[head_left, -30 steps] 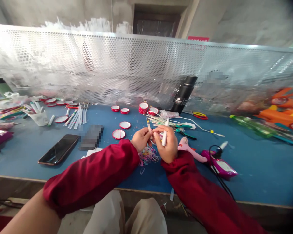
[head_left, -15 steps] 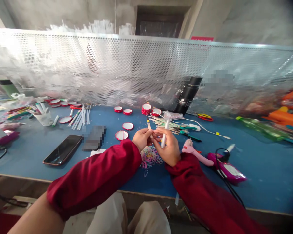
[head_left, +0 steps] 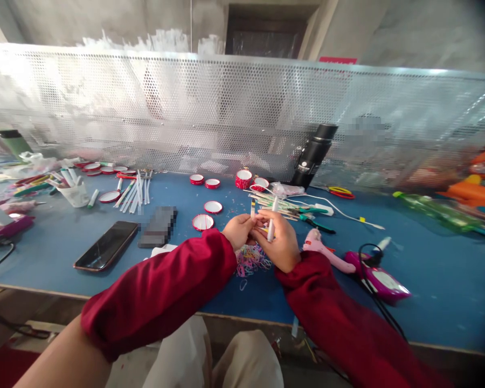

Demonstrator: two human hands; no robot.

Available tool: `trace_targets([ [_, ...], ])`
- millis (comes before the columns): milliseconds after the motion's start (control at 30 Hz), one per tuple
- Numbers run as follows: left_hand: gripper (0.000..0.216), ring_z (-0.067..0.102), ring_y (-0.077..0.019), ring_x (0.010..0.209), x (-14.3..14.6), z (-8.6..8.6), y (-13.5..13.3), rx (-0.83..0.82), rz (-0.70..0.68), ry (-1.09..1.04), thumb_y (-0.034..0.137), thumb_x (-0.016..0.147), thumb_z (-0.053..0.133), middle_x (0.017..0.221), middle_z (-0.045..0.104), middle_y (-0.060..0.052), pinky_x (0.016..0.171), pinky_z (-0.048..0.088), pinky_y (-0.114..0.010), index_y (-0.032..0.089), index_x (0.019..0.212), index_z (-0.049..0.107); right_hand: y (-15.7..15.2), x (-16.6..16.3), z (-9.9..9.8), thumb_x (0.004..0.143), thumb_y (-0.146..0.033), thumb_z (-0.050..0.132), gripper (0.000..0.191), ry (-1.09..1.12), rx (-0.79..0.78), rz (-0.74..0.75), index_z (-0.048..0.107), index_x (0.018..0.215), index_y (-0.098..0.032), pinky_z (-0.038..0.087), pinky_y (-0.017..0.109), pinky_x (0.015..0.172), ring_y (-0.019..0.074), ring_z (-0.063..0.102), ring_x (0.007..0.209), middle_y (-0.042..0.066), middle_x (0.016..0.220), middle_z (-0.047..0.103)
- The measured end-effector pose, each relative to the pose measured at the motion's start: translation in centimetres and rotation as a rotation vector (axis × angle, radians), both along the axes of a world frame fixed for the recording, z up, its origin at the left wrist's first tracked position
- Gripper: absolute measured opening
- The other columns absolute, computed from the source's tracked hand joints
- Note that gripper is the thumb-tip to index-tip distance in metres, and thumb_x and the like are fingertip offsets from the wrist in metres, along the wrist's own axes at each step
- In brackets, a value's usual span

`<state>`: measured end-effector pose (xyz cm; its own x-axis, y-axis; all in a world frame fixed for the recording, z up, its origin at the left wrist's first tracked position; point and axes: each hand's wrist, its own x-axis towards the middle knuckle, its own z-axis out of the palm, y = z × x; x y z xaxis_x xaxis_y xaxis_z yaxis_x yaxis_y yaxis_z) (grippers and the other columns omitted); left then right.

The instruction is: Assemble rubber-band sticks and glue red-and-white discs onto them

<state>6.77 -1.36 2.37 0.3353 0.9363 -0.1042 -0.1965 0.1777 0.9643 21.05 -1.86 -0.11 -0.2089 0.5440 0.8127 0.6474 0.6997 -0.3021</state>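
My left hand (head_left: 238, 231) is closed on a thin pale strip (head_left: 253, 208) with a dark and yellow band near its top, pinched between thumb and fingers. Close beside it, my right hand (head_left: 283, 241) is closed around a white pen-like stick (head_left: 271, 231) that stands nearly upright. The fingertips of both hands meet around the lower end of the strip, so that end is hidden. Just beneath the hands lies a heap of small coloured rubber bands (head_left: 253, 261), partly covered by them.
Round red-rimmed lids (head_left: 213, 207) lie beyond my left hand. Left are a phone (head_left: 105, 246), glue sticks (head_left: 134, 197) and a white cup (head_left: 73, 196). Right are a pink glue gun (head_left: 327, 253), a purple power strip (head_left: 382, 280), green-handled pliers (head_left: 317, 223) and a black bottle (head_left: 314, 156).
The strip in my left hand has swung from leaning left to nearly upright, and less of it shows. The right hand keeps its hold on the white stick. The view has shifted slightly.
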Motion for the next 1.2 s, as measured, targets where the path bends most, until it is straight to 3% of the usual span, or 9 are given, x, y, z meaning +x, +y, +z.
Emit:
trace_targets([
  [300, 0.011, 0.055, -0.0094, 0.051, -0.2, 0.2, 0.0, 0.004, 0.01, 0.001, 0.019, 0.091, 0.046, 0.07, 0.063, -0.002, 0.052, 0.044, -0.02, 0.015, 0.085, 0.053, -0.1, 0.0, 0.4, 0.084, -0.03, 0.069, 0.028, -0.048, 0.036, 0.001, 0.061, 0.11, -0.025, 0.052, 0.041, 0.08, 0.0247, 0.064, 0.091, 0.005, 0.097, 0.069],
  [533, 0.011, 0.059, -0.01, 0.056, -0.4, 0.4, -0.2, 0.004, -0.012, -0.052, 0.024, 0.091, 0.052, 0.076, 0.066, -0.003, 0.055, 0.045, -0.021, 0.015, 0.098, 0.055, -0.5, 0.1, 0.8, 0.079, -0.037, 0.073, 0.044, 0.087, 0.025, 0.034, 0.055, 0.117, -0.024, 0.051, 0.047, 0.092, 0.0272, 0.066, 0.101, 0.007, 0.104, 0.071],
  [667, 0.014, 0.063, -0.0106, 0.067, -0.7, 0.8, -0.2, 0.024, 0.02, -0.098, 0.027, 0.092, 0.051, 0.085, 0.068, -0.006, 0.056, 0.043, -0.018, 0.015, 0.088, 0.056, -0.9, 0.4, 0.7, 0.093, -0.041, 0.052, 0.031, 0.226, 0.051, 0.087, 0.055, 0.119, -0.024, 0.053, 0.048, 0.088, 0.0268, 0.068, 0.095, 0.009, 0.101, 0.071],
  [767, 0.019, 0.062, -0.0098, 0.072, -1.0, 0.8, -0.2, 0.06, 0.046, -0.06, 0.03, 0.09, 0.056, 0.09, 0.067, -0.007, 0.058, 0.043, -0.017, 0.013, 0.084, 0.063, -1.1, 0.6, 0.5, 0.098, -0.045, 0.037, 0.039, 0.255, 0.069, 0.1, 0.058, 0.123, -0.023, 0.056, 0.044, 0.076, 0.025, 0.068, 0.083, 0.009, 0.093, 0.069],
  [967, 0.019, 0.044, -0.0047, 0.052, -1.3, 0.3, 0.2, 0.168, 0.077, 0.048, 0.03, 0.085, 0.061, 0.068, 0.052, 0.0, 0.041, 0.026, -0.015, 0.014, 0.086, 0.07, -1.6, 0.3, 0.5, 0.093, -0.031, 0.049, 0.025, 0.258, 0.035, 0.042, 0.058, 0.115, -0.024, 0.057, 0.04, 0.076, 0.023, 0.068, 0.083, 0.006, 0.093, 0.068],
  [1200, 0.015, 0.06, -0.0076, 0.058, -1.1, 0.4, 0.1, 0.059, 0.002, 0.019, 0.027, 0.08, 0.07, 0.074, 0.061, -0.002, 0.049, 0.041, -0.016, 0.013, 0.085, 0.067, -1.7, 0.4, 0.6, 0.086, -0.024, 0.058, 0.012, 0.177, 0.094, 0.015, 0.06, 0.098, -0.024, 0.056, 0.041, 0.079, 0.0235, 0.068, 0.085, 0.005, 0.089, 0.07],
])
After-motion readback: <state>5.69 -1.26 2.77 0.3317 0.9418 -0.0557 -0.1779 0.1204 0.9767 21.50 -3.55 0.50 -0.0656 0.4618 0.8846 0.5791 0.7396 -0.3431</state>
